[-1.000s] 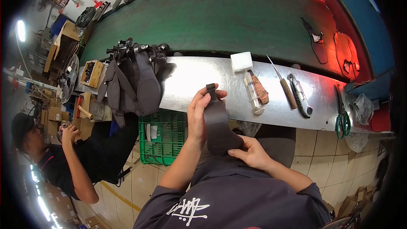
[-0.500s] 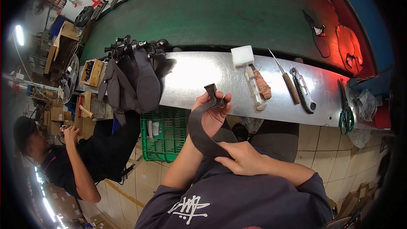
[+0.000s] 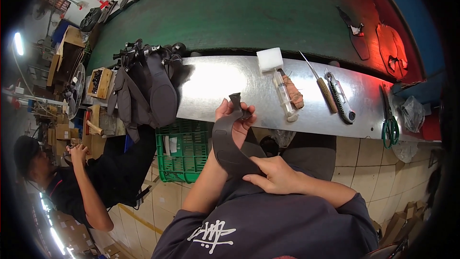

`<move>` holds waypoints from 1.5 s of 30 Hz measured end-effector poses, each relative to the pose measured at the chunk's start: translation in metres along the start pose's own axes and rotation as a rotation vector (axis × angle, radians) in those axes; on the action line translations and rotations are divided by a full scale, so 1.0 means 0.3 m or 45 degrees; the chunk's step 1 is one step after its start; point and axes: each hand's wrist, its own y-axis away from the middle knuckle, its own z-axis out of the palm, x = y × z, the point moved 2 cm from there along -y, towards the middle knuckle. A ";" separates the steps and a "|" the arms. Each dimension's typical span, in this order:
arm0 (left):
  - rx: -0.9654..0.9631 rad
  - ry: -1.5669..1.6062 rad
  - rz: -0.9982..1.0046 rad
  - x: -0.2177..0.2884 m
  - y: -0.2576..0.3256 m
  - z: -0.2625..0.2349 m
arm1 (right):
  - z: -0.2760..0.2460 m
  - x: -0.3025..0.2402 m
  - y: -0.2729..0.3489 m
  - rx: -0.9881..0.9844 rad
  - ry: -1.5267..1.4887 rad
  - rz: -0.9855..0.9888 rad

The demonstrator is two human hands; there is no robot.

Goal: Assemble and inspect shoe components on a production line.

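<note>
A dark grey shoe sole [image 3: 227, 146] with a small flared black heel is bent into a curve in front of my body. My left hand [image 3: 244, 122] grips its heel end, fingers curled around it and the heel pointing up. At the broad toe end, my right hand [image 3: 278, 175] pinches the sole with the thumb near my shirt. Beyond my hands, on the metal table edge [image 3: 215, 108], lie a white foam block [image 3: 270, 59], a clear syringe [image 3: 286, 100], a tape-wrapped tool [image 3: 293, 93], an awl [image 3: 323, 88] and a cutter knife [image 3: 341, 98].
A green conveyor belt [image 3: 230, 17] runs behind the metal table. More heeled soles [image 3: 160, 91] pile up at left, above a green crate [image 3: 179, 160]. Green-handled scissors [image 3: 390, 129] lie at right. A co-worker [image 3: 72, 177] works at far left.
The sole's broad face has turned more toward me, and its curve looks wider. Both hands keep their hold. The whole view has shifted slightly.
</note>
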 end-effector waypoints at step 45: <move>0.032 -1.403 0.376 0.229 0.201 -0.026 | -0.597 0.061 -0.015 0.837 1.018 0.135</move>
